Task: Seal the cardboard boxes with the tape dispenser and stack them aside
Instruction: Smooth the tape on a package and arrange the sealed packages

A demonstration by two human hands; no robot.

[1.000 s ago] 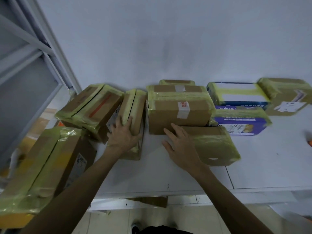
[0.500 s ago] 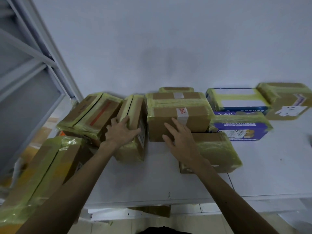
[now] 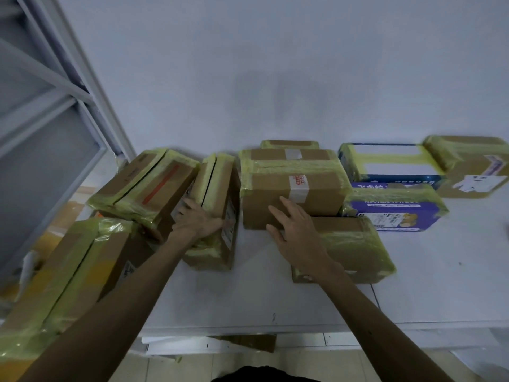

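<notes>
Several cardboard boxes wrapped in yellow-green tape lie along the back of the white table. My left hand rests on top of a narrow box that stands on edge, its thumb over the right side and its fingers over the left. My right hand lies with straight fingers against the front face of the big central box with a white label strip. Under that wrist sits a flatter taped box. No tape dispenser is in view.
A slanted box with a red stripe leans at the left. A long taped box hangs over the table's left edge. Two blue printed boxes and a brown box sit at the right. A window frame rises at the left.
My left hand slid up onto the top of the narrow box and wrapped over it. My right hand moved a little forward onto the central box's front face.
</notes>
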